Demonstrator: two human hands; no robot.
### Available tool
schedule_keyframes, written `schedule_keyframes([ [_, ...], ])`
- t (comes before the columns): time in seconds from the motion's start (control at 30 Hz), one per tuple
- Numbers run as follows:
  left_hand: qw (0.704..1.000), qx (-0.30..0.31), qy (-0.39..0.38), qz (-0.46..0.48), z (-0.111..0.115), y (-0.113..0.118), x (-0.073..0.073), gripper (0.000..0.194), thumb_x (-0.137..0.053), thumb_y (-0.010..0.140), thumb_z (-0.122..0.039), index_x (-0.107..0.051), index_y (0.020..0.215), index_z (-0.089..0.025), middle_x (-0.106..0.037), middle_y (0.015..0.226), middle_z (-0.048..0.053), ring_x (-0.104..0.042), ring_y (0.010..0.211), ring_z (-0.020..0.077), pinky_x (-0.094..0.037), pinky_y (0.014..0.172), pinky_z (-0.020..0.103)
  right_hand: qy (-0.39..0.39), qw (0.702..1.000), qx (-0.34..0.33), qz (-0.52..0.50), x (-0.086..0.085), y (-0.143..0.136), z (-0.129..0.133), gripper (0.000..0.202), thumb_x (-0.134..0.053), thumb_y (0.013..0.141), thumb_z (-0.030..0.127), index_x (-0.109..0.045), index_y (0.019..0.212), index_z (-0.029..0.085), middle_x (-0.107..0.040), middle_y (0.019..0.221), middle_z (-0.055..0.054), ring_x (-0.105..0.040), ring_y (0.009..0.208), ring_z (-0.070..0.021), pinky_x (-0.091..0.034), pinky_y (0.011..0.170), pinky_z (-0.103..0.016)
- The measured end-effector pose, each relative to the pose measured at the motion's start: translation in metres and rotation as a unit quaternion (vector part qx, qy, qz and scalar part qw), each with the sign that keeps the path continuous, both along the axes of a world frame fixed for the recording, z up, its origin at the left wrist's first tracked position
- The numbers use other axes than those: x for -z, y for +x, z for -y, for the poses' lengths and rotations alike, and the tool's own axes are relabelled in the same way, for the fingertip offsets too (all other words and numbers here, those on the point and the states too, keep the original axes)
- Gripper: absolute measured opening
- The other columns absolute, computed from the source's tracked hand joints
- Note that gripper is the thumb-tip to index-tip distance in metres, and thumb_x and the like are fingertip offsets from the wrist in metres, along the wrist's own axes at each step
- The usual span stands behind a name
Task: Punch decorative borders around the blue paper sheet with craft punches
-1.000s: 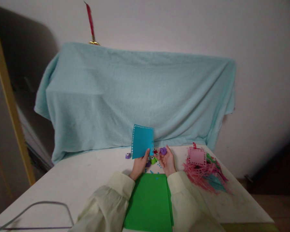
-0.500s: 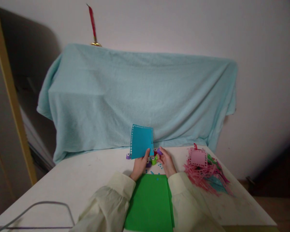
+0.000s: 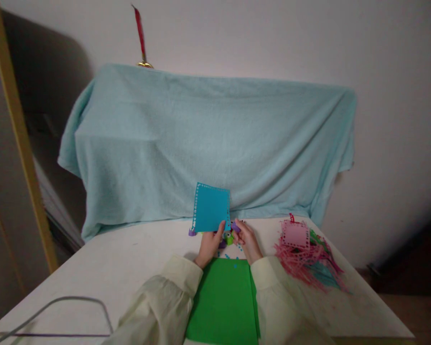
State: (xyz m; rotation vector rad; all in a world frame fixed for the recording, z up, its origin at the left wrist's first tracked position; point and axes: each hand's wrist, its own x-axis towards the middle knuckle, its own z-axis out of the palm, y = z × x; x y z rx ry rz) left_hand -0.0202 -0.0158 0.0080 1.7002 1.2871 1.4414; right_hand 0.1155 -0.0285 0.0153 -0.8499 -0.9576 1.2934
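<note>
My left hand (image 3: 209, 245) grips the lower edge of a blue sheet of paper (image 3: 212, 209), thumb in front. Small cut-out shapes run along the sheet's left, top and right edges. My right hand (image 3: 249, 240) is closed on a small purple craft punch (image 3: 235, 227), which is at the sheet's lower right corner; whether the edge is inside it I cannot tell. Beneath the hands sits a green craft punch (image 3: 229, 238) with a round eye, and a dark purple one (image 3: 221, 244) is partly hidden by my left hand. Another purple punch (image 3: 192, 232) stands left of the sheet.
Green sheets (image 3: 221, 302) lie in front of me, with blue paper bits (image 3: 232, 258) beyond them. On the right, a pink punched card (image 3: 296, 236) rests on shredded paper (image 3: 298, 263). A light blue cloth (image 3: 208, 134) hangs behind the white table (image 3: 143, 268). A grey metal frame (image 3: 75, 298) stands front left.
The blue sheet has turned slightly and moved a little up and right. The purple punch in my right hand has shifted slightly left toward the sheet's corner. The view has moved a little.
</note>
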Motion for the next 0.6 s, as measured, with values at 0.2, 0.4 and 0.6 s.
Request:
schedule_keyframes([
  [0.2, 1.000, -0.001, 0.007, -0.010, 0.0016, 0.0005, -0.0025, 0.038, -0.047, 0.085, -0.048, -0.065, 0.093, -0.015, -0.070, 0.091, 0.008, -0.062, 0.092, 0.0205, -0.042, 0.090, 0.030, 0.003, 1.000, -0.007, 0.003, -0.0037, -0.0003, 0.0029, 0.032, -0.065, 0.075, 0.050, -0.055, 0.069, 0.020, -0.047, 0.044, 0.007, -0.028, 0.035, -0.0059, -0.029, 0.040, -0.021],
  [0.4, 1.000, 0.002, -0.028, -0.014, 0.0040, -0.0008, -0.0055, 0.036, -0.049, 0.083, -0.049, -0.066, 0.080, -0.017, -0.069, 0.072, 0.006, -0.063, 0.090, 0.0215, -0.044, 0.086, 0.030, 0.007, 1.000, -0.021, 0.010, -0.0037, 0.0008, 0.0009, 0.031, -0.065, 0.075, 0.048, -0.054, 0.068, 0.020, -0.045, 0.045, 0.008, -0.026, 0.036, -0.0057, -0.028, 0.040, -0.020],
  [0.6, 1.000, 0.000, 0.001, -0.012, 0.0022, 0.0001, -0.0040, 0.036, -0.049, 0.083, -0.049, -0.065, 0.085, -0.016, -0.070, 0.085, 0.008, -0.062, 0.089, 0.0204, -0.041, 0.091, 0.031, 0.013, 1.000, -0.016, 0.005, -0.0044, -0.0001, 0.0024, 0.030, -0.065, 0.075, 0.048, -0.055, 0.069, 0.020, -0.046, 0.046, 0.008, -0.026, 0.036, -0.0054, -0.028, 0.040, -0.020],
])
